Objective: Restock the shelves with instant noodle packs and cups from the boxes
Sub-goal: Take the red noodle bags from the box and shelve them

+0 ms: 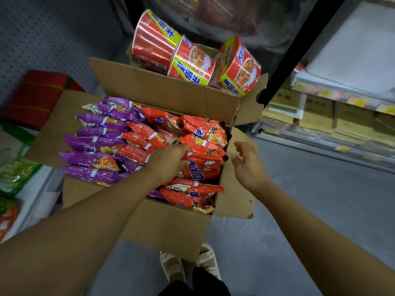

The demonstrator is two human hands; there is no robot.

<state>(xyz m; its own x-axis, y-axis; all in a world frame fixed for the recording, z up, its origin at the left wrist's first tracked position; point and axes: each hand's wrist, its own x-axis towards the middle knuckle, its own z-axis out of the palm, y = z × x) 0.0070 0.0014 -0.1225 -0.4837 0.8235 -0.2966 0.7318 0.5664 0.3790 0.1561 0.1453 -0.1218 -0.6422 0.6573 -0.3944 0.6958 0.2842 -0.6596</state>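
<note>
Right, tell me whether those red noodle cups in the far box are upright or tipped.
Tipped. All three red noodle cups lean on their sides, piled above the far cardboard box, none standing on its base.

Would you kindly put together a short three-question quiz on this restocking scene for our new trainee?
1. True or false: the left hand grips an orange noodle pack in the near cardboard box.
2. Which colour of packs fills the box's left side? A green, B purple, C blue.
3. What stands in the far box?

Key: 1 true. 2 B, the purple noodle packs. 3 Red noodle cups; the right hand holds nothing.
</note>
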